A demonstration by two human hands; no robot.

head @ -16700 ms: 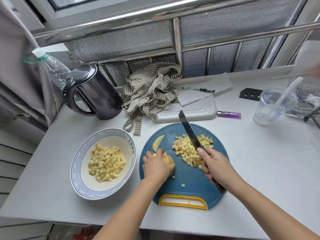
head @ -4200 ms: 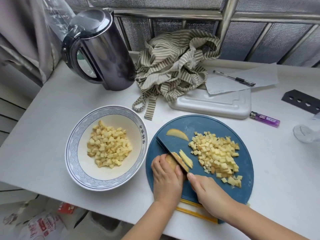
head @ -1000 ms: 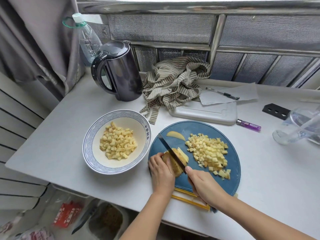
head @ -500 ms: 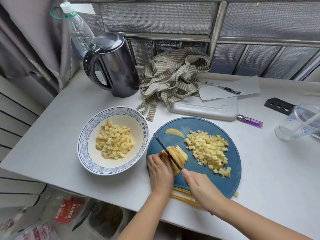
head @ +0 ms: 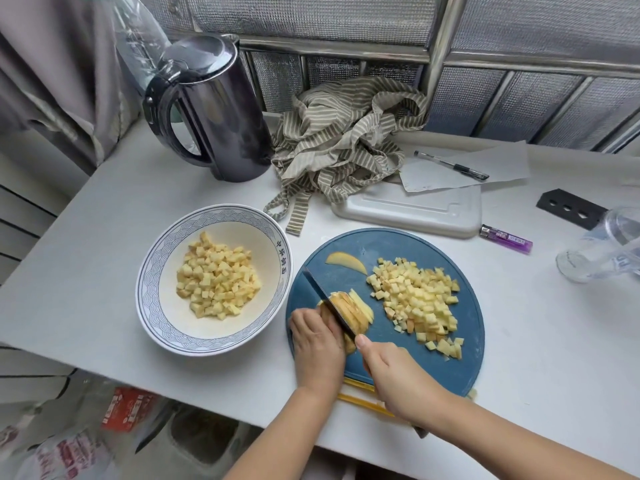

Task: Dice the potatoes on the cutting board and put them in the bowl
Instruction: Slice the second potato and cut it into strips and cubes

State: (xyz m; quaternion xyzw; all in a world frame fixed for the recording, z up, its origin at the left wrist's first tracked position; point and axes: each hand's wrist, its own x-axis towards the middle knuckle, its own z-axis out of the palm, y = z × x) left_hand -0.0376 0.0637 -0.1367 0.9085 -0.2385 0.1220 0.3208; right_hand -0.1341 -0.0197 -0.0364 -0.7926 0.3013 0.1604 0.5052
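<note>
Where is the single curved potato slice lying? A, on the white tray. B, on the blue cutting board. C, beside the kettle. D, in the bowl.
B: the curved slice lies on the blue cutting board, just beyond the knife tip, apart from the diced pile.

My cutting board (head: 381, 258): blue plastic, matt, smooth. Knife (head: 322, 292) in my right hand (head: 391, 372): dark, matt blade. Left of the board, bowl (head: 149, 271): glossy glazed ceramic. Behind the board: white smooth plastic tray (head: 408, 209); striped woven cloth (head: 343, 140), creased; matt paper (head: 485, 164); kettle (head: 225, 126), dark, mirror-glossy. Behind-right: lighter (head: 505, 239), translucent purple plastic. Table (head: 104, 237) under the board: white, matt, smooth.
</note>
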